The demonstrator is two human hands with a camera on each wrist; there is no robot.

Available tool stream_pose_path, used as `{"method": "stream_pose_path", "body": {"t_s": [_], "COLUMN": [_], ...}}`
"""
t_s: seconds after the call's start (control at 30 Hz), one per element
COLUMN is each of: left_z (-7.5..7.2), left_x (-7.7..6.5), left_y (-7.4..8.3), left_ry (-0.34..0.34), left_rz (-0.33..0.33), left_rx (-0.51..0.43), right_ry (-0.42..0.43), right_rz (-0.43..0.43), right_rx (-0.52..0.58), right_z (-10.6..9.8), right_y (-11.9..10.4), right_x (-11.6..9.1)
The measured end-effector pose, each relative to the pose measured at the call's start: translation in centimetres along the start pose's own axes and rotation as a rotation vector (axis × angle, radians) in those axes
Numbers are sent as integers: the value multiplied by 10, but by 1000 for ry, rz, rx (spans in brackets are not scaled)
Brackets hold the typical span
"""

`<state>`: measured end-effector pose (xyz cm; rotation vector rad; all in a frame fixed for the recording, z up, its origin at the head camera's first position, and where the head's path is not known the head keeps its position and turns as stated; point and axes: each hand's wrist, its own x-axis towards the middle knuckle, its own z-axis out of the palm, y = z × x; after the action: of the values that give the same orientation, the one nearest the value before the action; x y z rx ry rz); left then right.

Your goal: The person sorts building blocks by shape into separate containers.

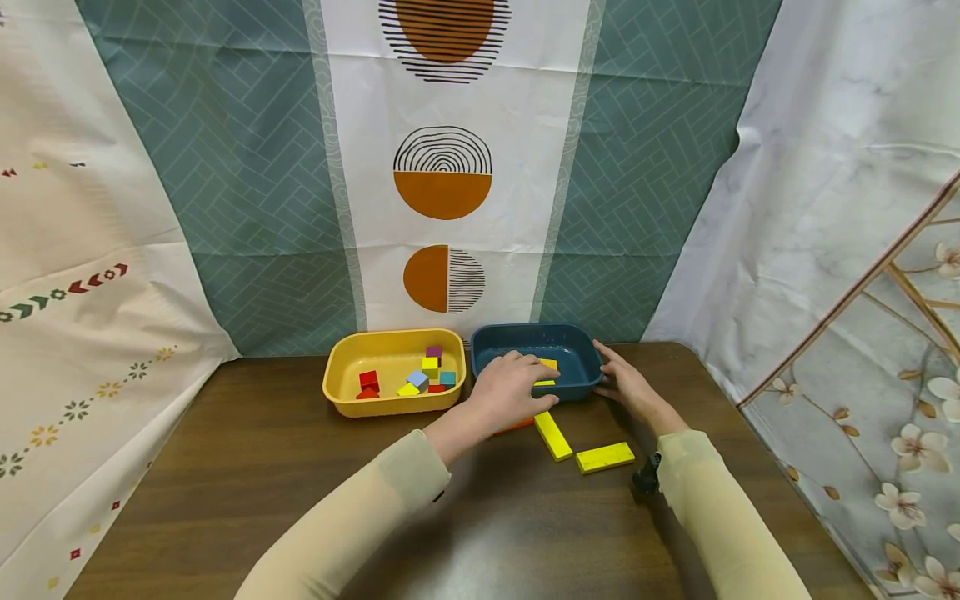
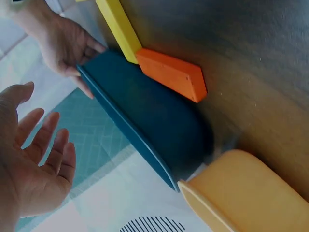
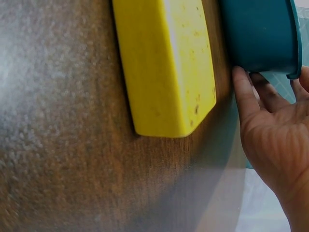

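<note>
A dark blue plastic bin (image 1: 525,336) stands on the table with yellow pieces (image 1: 550,364) in it, partly hidden by my left hand (image 1: 498,387). That hand hovers over the bin's near left side, fingers loosely bent and apart, holding nothing. At the bin's right end, my right hand (image 1: 630,387) touches the outer wall with spread, mostly straight fingers (image 3: 246,96). In front of the bin lie two long yellow blocks (image 1: 553,437). An orange block (image 2: 169,72) lies against the bin's front and touches one yellow block's end in the left wrist view.
Left of the blue bin, close beside it, stands a yellow bin (image 1: 397,407) with several small coloured cubes (image 1: 417,380). Both bins are near the table's back edge, by a patterned cloth (image 1: 442,200). A floral cloth (image 1: 900,417) hangs along the right side.
</note>
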<state>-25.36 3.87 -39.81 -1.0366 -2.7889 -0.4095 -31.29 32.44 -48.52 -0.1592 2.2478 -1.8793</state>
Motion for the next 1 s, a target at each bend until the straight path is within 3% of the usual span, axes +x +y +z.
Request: {"method": "stream_pose_path", "body": {"t_s": [0.43,1.0], "left_z": [24,62], "left_x": [-13,-19], "left_y": [15,41], "left_ry": [-62,-140], "left_rz": [51,88], "left_rx": [-30,21], "right_ry": [-5,-2], "right_rz": [-8,2], "right_rx": [-16,-16], "right_z": [0,0], "right_y": [0,-1], "right_x": [0,-2]}}
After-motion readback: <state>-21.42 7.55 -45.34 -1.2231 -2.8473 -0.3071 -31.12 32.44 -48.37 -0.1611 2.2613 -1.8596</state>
